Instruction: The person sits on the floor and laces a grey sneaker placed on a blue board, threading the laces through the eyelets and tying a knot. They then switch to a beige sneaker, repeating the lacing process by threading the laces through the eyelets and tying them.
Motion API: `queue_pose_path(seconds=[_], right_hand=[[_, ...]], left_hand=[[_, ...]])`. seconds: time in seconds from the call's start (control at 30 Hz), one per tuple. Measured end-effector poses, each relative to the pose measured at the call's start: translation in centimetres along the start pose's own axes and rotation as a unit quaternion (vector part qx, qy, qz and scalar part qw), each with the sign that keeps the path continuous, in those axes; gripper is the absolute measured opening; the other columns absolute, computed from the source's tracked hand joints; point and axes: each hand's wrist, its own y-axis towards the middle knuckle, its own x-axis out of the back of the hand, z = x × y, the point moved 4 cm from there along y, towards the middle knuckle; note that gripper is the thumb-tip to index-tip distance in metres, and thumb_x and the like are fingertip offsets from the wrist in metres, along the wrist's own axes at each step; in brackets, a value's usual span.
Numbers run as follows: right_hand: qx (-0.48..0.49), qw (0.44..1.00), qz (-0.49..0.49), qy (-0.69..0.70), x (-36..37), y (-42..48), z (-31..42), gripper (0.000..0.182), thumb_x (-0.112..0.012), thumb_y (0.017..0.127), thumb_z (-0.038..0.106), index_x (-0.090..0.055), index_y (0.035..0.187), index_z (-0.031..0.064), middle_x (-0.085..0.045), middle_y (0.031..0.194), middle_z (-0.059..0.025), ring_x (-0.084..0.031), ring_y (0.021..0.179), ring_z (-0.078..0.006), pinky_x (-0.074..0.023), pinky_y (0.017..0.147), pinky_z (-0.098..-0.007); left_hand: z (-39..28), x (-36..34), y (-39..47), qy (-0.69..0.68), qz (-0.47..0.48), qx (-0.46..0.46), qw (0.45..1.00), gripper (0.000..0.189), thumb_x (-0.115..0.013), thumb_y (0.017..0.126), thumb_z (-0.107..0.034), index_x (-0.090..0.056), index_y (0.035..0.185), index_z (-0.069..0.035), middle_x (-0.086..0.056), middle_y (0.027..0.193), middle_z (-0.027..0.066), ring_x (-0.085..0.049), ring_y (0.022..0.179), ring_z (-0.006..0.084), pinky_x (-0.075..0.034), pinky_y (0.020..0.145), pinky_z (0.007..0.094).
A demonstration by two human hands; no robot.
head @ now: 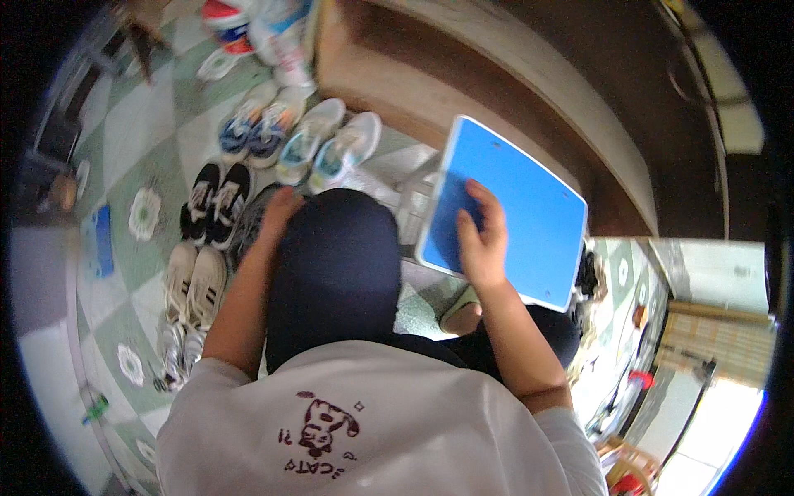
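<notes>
My right hand (487,242) rests over a blue rectangular top (533,198) with a white rim, its thumb and fingers apart. Grey supports (412,201) show at the left side of this top, which seems to belong to a small stool or table. Down beside my dark-clad knee (338,266) is my left hand (282,214), its fingers partly hidden behind the knee. It is nearest to a dark grey shoe (251,226). White-and-teal sneakers (341,152) stand just beyond that knee.
Several pairs of shoes line the tiled floor (152,260), among them black sneakers (217,201), beige striped sneakers (195,282) and blue-orange sneakers (263,127). A wooden cabinet (397,111) with an open recess rises ahead. A slippered foot (462,313) sits below the blue top.
</notes>
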Motion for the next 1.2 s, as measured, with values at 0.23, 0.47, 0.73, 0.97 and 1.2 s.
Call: queue_pose_path(seconds=[0.23, 0.47, 0.73, 0.97, 1.2], right_hand=[[-0.012, 0.998, 0.028, 0.059, 6.1, -3.3, 1.2, 0.034, -0.057, 0.088, 0.008, -0.051, 0.121, 0.0052, -0.054, 0.126, -0.0117, -0.051, 0.115, -0.0240, -0.0402, 0.095, -0.0351], [-0.115, 0.988, -0.003, 0.106, 18.9, -9.3, 1.4, 0.035, -0.057, 0.090, 0.012, -0.052, 0.123, 0.0035, -0.057, 0.122, -0.0103, -0.054, 0.111, -0.0206, -0.0427, 0.092, -0.0340], [-0.249, 0.931, -0.241, 0.117, 30.9, -20.0, -13.1, 0.024, -0.055, 0.092, 0.017, -0.062, 0.108, 0.0006, -0.066, 0.104, -0.0093, -0.059, 0.097, -0.0171, -0.0457, 0.086, -0.0310], [-0.417, 0.884, -0.207, 0.025, 30.1, -25.1, -29.6, 0.034, -0.056, 0.087, 0.025, -0.065, 0.108, 0.0003, -0.066, 0.106, -0.0183, -0.063, 0.101, -0.0268, -0.0465, 0.089, -0.0349], [-0.458, 0.871, -0.115, -0.140, 28.5, -23.1, -46.4, 0.050, -0.058, 0.082, 0.027, -0.052, 0.126, 0.0050, -0.054, 0.124, -0.0227, -0.053, 0.114, -0.0360, -0.0427, 0.097, -0.0405]], left_hand=[[-23.6, -9.7, -12.0, -0.133, 0.101, -0.232, 0.958, 0.031, -0.048, 0.095, -0.019, -0.052, 0.120, 0.000, -0.056, 0.123, 0.0138, -0.053, 0.113, 0.0214, -0.039, 0.098, 0.0356], [-25.5, -28.7, -22.2, 0.037, 0.454, -0.210, 0.865, 0.031, -0.044, 0.097, -0.015, -0.049, 0.123, 0.000, -0.057, 0.119, 0.0142, -0.056, 0.110, 0.0223, -0.044, 0.093, 0.0337], [-20.7, -43.0, -27.1, 0.120, 0.574, -0.120, 0.801, 0.029, -0.045, 0.097, -0.015, -0.050, 0.122, -0.002, -0.059, 0.117, 0.0118, -0.055, 0.111, 0.0191, -0.043, 0.094, 0.0320], [-17.2, -50.1, -26.8, 0.191, 0.604, -0.230, 0.738, 0.027, -0.047, 0.095, -0.011, -0.052, 0.120, -0.001, -0.059, 0.119, 0.0100, -0.053, 0.114, 0.0188, -0.041, 0.098, 0.0335], [-16.5, -52.7, -26.0, 0.392, 0.513, -0.498, 0.579, 0.026, -0.059, 0.078, -0.008, -0.064, 0.103, -0.004, -0.064, 0.105, 0.0135, -0.058, 0.105, 0.0311, -0.040, 0.097, 0.0432]])
